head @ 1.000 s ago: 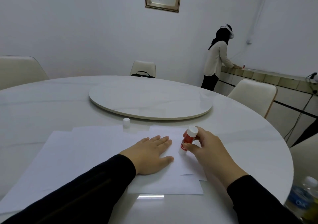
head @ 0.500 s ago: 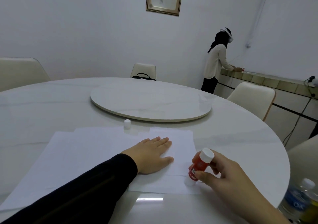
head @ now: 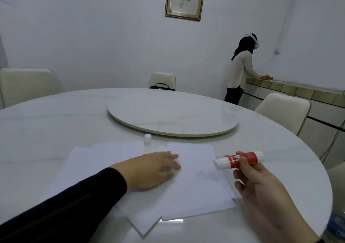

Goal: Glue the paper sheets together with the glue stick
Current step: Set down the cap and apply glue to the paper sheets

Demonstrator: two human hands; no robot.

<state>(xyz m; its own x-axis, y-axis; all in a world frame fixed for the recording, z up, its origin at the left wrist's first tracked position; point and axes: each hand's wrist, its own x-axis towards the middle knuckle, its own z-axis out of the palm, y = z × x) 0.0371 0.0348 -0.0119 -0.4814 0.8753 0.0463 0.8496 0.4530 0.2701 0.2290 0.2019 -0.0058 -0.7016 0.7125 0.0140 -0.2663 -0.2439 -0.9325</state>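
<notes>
Hands first, from the head view: the left hand (head: 155, 170) lay flat, fingers straight, pressing on the paper sheets (head: 196, 183) near the middle of the pile, while the right hand (head: 261, 183) pinched the glue stick (head: 240, 159) between thumb and fingertips, clear of the counter (head: 56, 130). That stick lay almost level, its long axis running left to right, the white glue end toward the sheets and just past their right edge. So the paper sat to the left of the stick and slightly nearer the person, with the right hand the closer one to that edge. My judgement: the next stroke would call for tipping the white end down onto the sheet. Its small white cap (head: 147, 138) stood upright on the counter beyond the sheets, well apart from both hands.
</notes>
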